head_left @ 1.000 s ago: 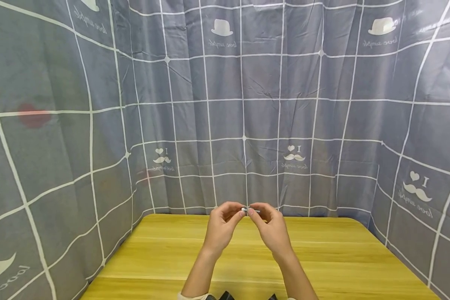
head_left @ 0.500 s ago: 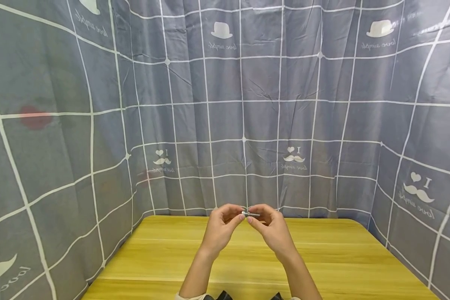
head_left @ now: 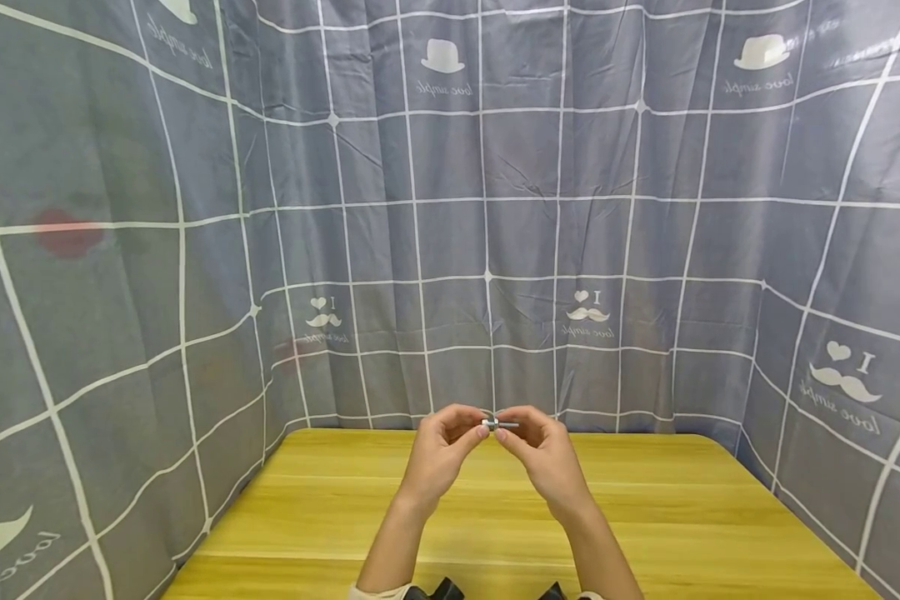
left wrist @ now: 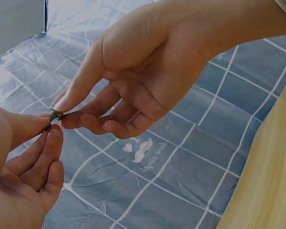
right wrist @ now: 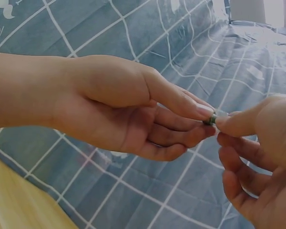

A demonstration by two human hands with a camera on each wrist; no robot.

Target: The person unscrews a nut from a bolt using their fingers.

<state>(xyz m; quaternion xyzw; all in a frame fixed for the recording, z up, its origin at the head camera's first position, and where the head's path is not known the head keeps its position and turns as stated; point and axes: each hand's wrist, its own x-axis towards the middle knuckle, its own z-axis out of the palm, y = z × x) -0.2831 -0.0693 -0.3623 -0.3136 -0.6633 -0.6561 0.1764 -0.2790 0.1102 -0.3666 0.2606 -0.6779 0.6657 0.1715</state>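
Observation:
A small metal bolt (head_left: 508, 425) lies level between my two hands in the head view, held above the far part of the table. My left hand (head_left: 437, 458) pinches its head end between thumb and forefinger. On the shank sits what looks like a nut (head_left: 496, 424), with my right hand's (head_left: 551, 462) thumb and forefinger around it. The threaded end points right, towards the right palm. In the left wrist view, fingertips partly cover the bolt (left wrist: 55, 114). The right wrist view shows only a short piece of the bolt (right wrist: 210, 119) between the thumbs.
A yellow wood-grain table (head_left: 495, 542) extends beneath the forearms. Grey curtains (head_left: 450, 242) with white grid lines hang behind it and on both sides. Dark straps or devices (head_left: 446, 588) show near the wrists at the bottom edge.
The right thumb has shifted slightly down along the nut, so more of the nut and shank shows than a second ago. Both hands stay in nearly the same place.

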